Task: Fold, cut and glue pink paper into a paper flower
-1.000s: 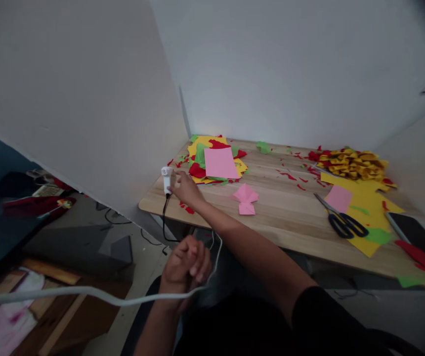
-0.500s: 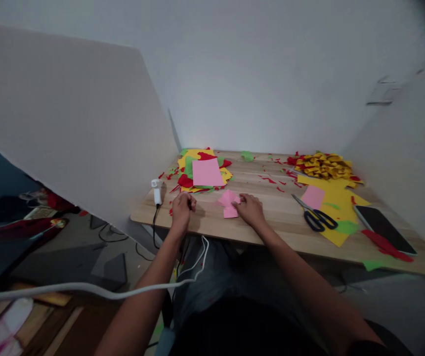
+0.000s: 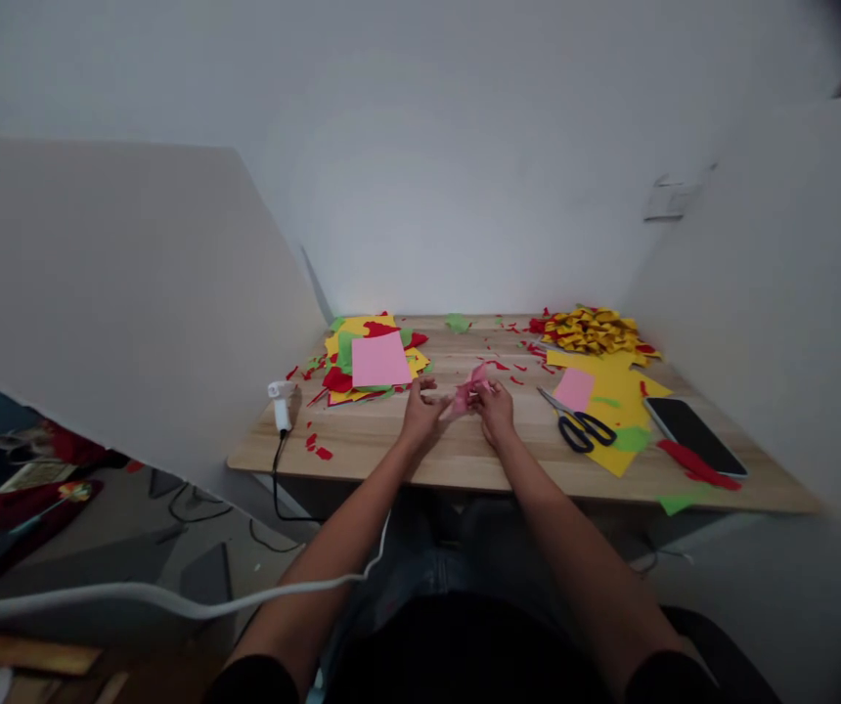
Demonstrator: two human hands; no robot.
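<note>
A folded, crumpled piece of pink paper (image 3: 473, 383) is held just above the front middle of the wooden table, between my two hands. My right hand (image 3: 495, 411) is closed with its fingertips pinching the right side of the paper. From the other side, my left hand (image 3: 421, 411) has its fingers curled and its thumb at the paper's left corner; the exact grip there is partly hidden. Behind my left hand, a flat pink sheet (image 3: 380, 361) tops a pile of yellow, green and red paper (image 3: 339, 376).
Dark-handled scissors (image 3: 583, 430) rest on yellow paper (image 3: 615, 460) at the right, near a small pink sheet (image 3: 575, 388). A phone (image 3: 695, 437), red paper (image 3: 697, 464), a yellow ruffled paper heap (image 3: 593, 330) and a white corded device (image 3: 281, 406) also lie on the table (image 3: 391, 450).
My left hand has moved right to the pink paper. The paper, earlier lying flatter by my right hand, is now lifted and crumpled between both hands. The view has shifted.
</note>
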